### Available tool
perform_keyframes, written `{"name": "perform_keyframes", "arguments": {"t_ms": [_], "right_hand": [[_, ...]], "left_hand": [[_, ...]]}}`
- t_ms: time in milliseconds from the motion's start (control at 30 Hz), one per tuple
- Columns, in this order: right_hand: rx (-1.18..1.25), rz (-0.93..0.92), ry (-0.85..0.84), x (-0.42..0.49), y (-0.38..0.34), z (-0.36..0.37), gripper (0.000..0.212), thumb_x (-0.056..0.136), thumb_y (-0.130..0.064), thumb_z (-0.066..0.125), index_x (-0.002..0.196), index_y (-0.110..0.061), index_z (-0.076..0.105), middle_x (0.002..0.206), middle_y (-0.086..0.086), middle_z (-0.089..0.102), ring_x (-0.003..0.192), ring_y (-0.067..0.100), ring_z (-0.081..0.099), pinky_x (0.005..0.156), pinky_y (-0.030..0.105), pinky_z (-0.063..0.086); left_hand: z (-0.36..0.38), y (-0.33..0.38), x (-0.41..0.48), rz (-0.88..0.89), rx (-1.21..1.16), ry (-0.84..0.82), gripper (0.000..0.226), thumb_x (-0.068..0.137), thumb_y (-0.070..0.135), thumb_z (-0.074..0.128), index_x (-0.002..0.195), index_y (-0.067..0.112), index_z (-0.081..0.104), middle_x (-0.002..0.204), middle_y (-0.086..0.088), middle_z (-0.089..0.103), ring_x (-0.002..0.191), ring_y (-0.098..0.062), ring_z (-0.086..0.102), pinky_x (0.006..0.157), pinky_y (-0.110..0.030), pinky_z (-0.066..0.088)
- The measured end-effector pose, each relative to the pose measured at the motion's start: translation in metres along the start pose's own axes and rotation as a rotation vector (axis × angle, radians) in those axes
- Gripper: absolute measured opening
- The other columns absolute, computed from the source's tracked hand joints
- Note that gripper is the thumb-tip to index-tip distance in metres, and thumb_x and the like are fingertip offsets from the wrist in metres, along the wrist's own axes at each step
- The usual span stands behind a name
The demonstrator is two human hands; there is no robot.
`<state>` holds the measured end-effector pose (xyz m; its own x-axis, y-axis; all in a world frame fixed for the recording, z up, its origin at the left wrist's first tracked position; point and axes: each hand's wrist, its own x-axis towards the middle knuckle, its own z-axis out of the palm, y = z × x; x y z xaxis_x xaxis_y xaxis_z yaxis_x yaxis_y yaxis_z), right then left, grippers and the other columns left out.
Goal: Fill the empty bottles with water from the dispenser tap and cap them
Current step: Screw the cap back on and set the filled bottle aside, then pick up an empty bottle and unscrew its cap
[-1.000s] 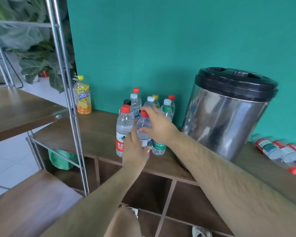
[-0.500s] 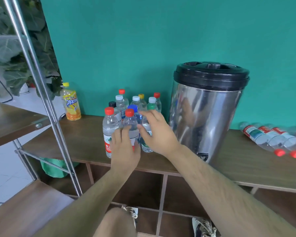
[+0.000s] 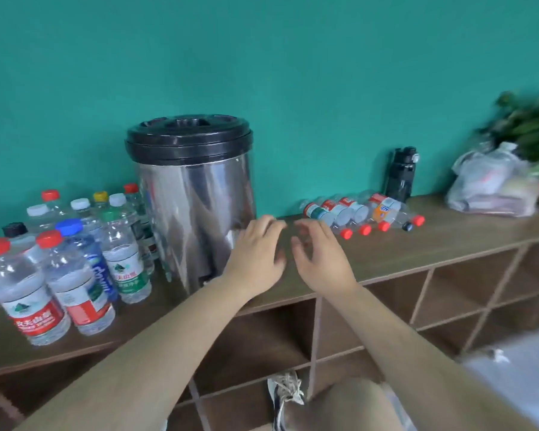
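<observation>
Empty bottles [image 3: 360, 213] lie right of the dispenser [image 3: 196, 194]; left hand [image 3: 255, 253] and right hand [image 3: 321, 259] hover beside it, fingers relaxed, empty.

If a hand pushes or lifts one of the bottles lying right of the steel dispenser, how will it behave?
Probably very light: the lying bottles look clear and empty. Likely to roll when nudged, as they rest on their round sides on the flat shelf. The thin plastic may dent under a firm grip.
</observation>
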<state>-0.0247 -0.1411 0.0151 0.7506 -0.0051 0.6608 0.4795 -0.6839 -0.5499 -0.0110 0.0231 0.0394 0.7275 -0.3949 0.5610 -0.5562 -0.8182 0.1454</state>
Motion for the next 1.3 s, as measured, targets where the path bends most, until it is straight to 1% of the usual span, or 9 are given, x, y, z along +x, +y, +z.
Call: {"name": "perform_keyframes", "arguments": {"t_ms": [200, 300, 533, 633, 800, 900, 1033, 1167, 1300], "right_hand": [[-0.070, 0.495, -0.060, -0.017, 0.108, -0.023, 0.050, 0.102, -0.028, 0.059, 0.149, -0.020, 0.043, 0.139, 0.004, 0.046, 0.114, 0.027, 0.061, 0.095, 0.039, 0.050], [-0.051, 0.612, -0.103, -0.019, 0.150, -0.022, 0.056, 0.100, -0.029, 0.061, 0.151, -0.028, 0.038, 0.145, 0.004, 0.037, 0.109, 0.028, 0.066, 0.095, 0.042, 0.054], [-0.066, 0.620, -0.009, 0.021, 0.211, -0.004, 0.054, 0.096, -0.026, 0.068, 0.144, -0.026, 0.044, 0.139, 0.005, 0.039, 0.091, 0.027, 0.068, 0.082, 0.035, 0.053], [-0.132, 0.572, -0.047, 0.041, 0.227, 0.008, 0.047, 0.094, -0.024, 0.070, 0.136, -0.022, 0.048, 0.141, 0.009, 0.039, 0.096, 0.036, 0.065, 0.077, 0.035, 0.047], [-0.200, 0.524, -0.098, 0.067, 0.242, 0.027, 0.054, 0.097, -0.023, 0.065, 0.148, -0.019, 0.047, 0.144, 0.013, 0.043, 0.107, 0.036, 0.063, 0.087, 0.042, 0.054], [-0.237, 0.527, -0.100, 0.073, 0.244, 0.033, 0.041, 0.099, -0.016, 0.058, 0.140, -0.012, 0.052, 0.135, 0.016, 0.052, 0.108, 0.039, 0.062, 0.086, 0.044, 0.053], [-0.171, 0.562, -0.029, 0.058, 0.226, 0.028, 0.031, 0.098, -0.013, 0.059, 0.128, -0.005, 0.058, 0.123, 0.017, 0.059, 0.105, 0.039, 0.061, 0.087, 0.043, 0.049], [-0.062, 0.574, 0.056, 0.012, 0.177, 0.006, 0.028, 0.101, -0.022, 0.062, 0.127, -0.012, 0.060, 0.117, 0.006, 0.059, 0.100, 0.027, 0.061, 0.091, 0.040, 0.050], [-0.042, 0.466, 0.103, -0.038, 0.117, -0.035, 0.029, 0.102, -0.028, 0.064, 0.129, -0.019, 0.062, 0.115, -0.001, 0.062, 0.097, 0.013, 0.057, 0.085, 0.026, 0.046]], "left_hand": [[0.095, 0.057, 0.050, 0.024, -0.102, -0.162, 0.060, 0.096, 0.026, 0.061, 0.151, 0.021, 0.037, 0.150, -0.002, 0.035, 0.136, -0.024, 0.039, 0.112, -0.040, 0.037], [0.146, 0.061, 0.063, -0.044, -0.264, -0.237, 0.064, 0.095, 0.021, 0.064, 0.152, 0.024, 0.036, 0.149, -0.002, 0.036, 0.137, -0.025, 0.039, 0.112, -0.040, 0.039], [0.236, 0.046, 0.089, -0.207, -0.367, -0.228, 0.082, 0.093, 0.029, 0.069, 0.160, 0.025, 0.022, 0.150, -0.008, 0.035, 0.134, -0.029, 0.036, 0.111, -0.040, 0.035], [0.252, 0.038, 0.111, -0.198, -0.372, -0.204, 0.082, 0.092, 0.025, 0.068, 0.160, 0.024, 0.023, 0.156, -0.008, 0.030, 0.141, -0.030, 0.030, 0.116, -0.040, 0.030], [0.271, 0.024, 0.130, -0.201, -0.352, -0.146, 0.077, 0.088, 0.017, 0.066, 0.156, 0.023, 0.030, 0.157, -0.010, 0.029, 0.142, -0.033, 0.030, 0.117, -0.047, 0.033], [0.273, 0.025, 0.130, -0.188, -0.329, -0.111, 0.077, 0.086, 0.015, 0.067, 0.155, 0.020, 0.032, 0.158, -0.012, 0.030, 0.142, -0.035, 0.030, 0.116, -0.047, 0.032], [0.263, 0.026, 0.118, -0.212, -0.283, -0.069, 0.080, 0.082, 0.017, 0.073, 0.153, 0.018, 0.037, 0.156, -0.016, 0.034, 0.142, -0.038, 0.033, 0.115, -0.051, 0.035], [0.233, 0.027, 0.082, -0.130, -0.167, -0.012, 0.088, 0.078, 0.022, 0.080, 0.154, 0.016, 0.035, 0.157, -0.018, 0.035, 0.144, -0.040, 0.034, 0.115, -0.054, 0.037], [0.179, 0.042, 0.046, -0.013, -0.075, 0.062, 0.091, 0.082, 0.029, 0.080, 0.157, 0.018, 0.030, 0.162, -0.015, 0.031, 0.150, -0.038, 0.028, 0.121, -0.054, 0.029]]}}
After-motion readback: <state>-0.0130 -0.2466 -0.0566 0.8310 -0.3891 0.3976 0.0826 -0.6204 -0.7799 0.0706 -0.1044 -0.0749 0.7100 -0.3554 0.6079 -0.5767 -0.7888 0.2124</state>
